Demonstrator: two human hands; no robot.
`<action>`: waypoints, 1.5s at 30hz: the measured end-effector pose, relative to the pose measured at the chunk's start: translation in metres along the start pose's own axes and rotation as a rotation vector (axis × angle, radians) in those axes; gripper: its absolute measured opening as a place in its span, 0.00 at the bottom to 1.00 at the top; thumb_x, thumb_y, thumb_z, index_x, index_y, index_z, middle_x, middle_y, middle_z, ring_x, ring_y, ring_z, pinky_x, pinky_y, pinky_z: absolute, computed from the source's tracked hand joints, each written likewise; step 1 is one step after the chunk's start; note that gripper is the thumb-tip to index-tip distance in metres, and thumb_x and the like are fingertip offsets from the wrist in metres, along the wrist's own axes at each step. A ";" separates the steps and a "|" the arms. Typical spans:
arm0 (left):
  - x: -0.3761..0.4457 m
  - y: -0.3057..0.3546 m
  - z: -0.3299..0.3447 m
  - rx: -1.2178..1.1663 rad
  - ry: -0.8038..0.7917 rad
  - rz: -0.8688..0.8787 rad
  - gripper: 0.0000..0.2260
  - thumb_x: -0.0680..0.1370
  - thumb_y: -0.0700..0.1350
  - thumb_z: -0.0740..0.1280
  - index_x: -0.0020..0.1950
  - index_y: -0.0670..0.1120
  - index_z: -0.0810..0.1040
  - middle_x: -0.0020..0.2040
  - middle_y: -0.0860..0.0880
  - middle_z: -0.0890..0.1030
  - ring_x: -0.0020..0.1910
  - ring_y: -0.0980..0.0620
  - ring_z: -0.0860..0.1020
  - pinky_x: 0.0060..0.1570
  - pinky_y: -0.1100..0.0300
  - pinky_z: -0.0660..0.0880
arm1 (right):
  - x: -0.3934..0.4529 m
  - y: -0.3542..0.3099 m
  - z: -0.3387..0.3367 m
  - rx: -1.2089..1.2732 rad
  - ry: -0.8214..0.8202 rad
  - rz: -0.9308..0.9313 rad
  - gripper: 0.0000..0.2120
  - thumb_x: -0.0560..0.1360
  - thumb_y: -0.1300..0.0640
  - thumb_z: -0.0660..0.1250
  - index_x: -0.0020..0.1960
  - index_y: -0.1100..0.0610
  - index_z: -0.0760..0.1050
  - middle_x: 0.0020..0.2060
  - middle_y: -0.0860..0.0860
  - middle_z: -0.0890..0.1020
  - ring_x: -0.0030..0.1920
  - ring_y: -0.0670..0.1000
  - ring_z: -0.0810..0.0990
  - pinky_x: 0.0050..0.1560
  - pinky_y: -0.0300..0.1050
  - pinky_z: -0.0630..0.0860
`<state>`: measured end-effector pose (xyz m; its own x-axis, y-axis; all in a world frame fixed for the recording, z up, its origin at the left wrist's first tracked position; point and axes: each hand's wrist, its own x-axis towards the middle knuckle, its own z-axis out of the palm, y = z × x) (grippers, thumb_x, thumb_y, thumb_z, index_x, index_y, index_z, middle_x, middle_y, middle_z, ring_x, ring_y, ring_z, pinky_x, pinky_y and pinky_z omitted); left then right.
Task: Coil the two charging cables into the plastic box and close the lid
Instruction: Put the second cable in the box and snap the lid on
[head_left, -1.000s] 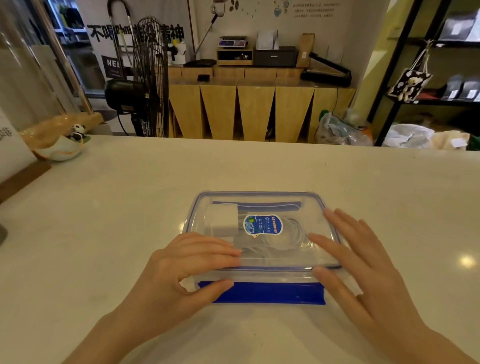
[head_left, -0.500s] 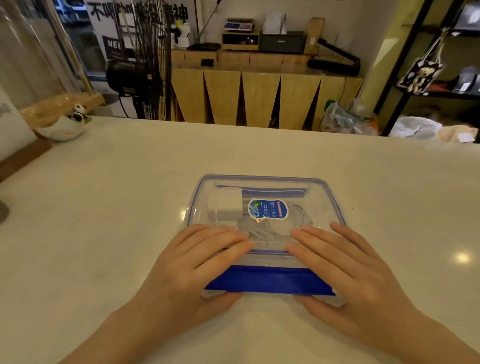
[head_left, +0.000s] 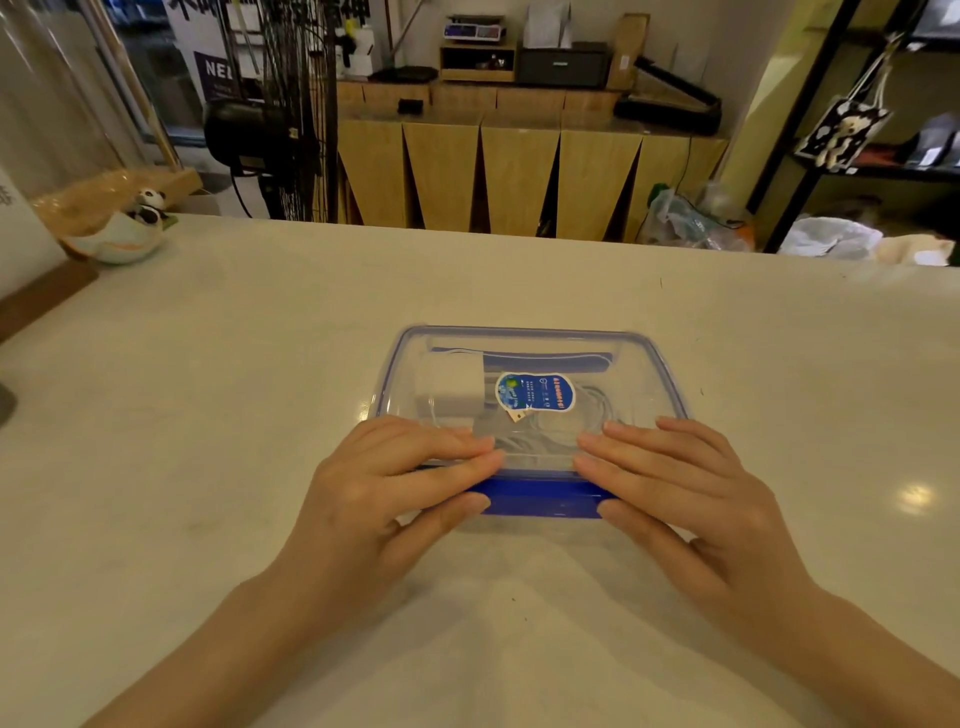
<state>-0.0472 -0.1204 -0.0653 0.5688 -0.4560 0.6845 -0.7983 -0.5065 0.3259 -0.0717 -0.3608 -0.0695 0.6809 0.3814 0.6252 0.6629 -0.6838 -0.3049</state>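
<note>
The clear plastic box (head_left: 530, 410) sits near the middle of the pale bench (head_left: 208, 415), a little toward the near edge, with its blue-rimmed lid (head_left: 639, 374) already laid on top. Through the lid show a white charger plug (head_left: 449, 387) at the box's left end and pale coiled cables (head_left: 566, 426) under the blue label (head_left: 535, 391); I cannot tell whether both cables are in there. The step in hand looks like the closing: the left hand (head_left: 395, 499) and the right hand (head_left: 691, 499) lie flat with fingers spread over the lid's near edge, thumbs hooked at the blue latch flap (head_left: 543, 498) along the near side, grasping nothing but pressing down and inward. The near flap appears folded down against the wall, though whether it has snapped home cannot be read. The far flap (head_left: 519, 358) shows as a dark blue strip through the lid, and its state is unclear. The next move probably calls for a firm squeeze on the near flap until it catches, then the same check at the far side. Compared with half a second ago, both hands sit in much the same place, fingertips slightly farther apart; a second ago the right hand was out at the box's right end and has since come in to the near edge.
</note>
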 end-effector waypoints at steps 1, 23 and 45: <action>0.001 0.000 0.000 -0.005 0.003 -0.006 0.11 0.72 0.47 0.66 0.53 0.47 0.78 0.50 0.53 0.80 0.49 0.58 0.77 0.48 0.58 0.72 | 0.000 -0.001 0.000 0.024 0.008 0.016 0.13 0.73 0.52 0.62 0.57 0.50 0.74 0.56 0.44 0.78 0.59 0.44 0.75 0.61 0.46 0.67; 0.119 -0.063 0.015 0.055 -0.354 -0.355 0.06 0.70 0.50 0.71 0.40 0.51 0.77 0.51 0.49 0.78 0.53 0.51 0.73 0.52 0.56 0.68 | 0.123 0.063 0.019 0.080 -0.404 0.428 0.23 0.71 0.41 0.63 0.63 0.51 0.69 0.61 0.50 0.76 0.57 0.48 0.73 0.53 0.42 0.69; 0.114 -0.086 0.024 -0.260 -0.404 -0.728 0.13 0.68 0.54 0.71 0.50 0.51 0.81 0.45 0.52 0.81 0.44 0.54 0.78 0.37 0.64 0.75 | 0.132 0.074 0.027 -0.005 -0.483 0.384 0.27 0.68 0.34 0.58 0.54 0.53 0.76 0.47 0.50 0.78 0.46 0.48 0.74 0.44 0.44 0.73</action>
<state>0.0911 -0.1460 -0.0308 0.9425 -0.3336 -0.0193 -0.2011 -0.6124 0.7645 0.0756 -0.3445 -0.0294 0.9356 0.3449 0.0750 0.3415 -0.8306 -0.4398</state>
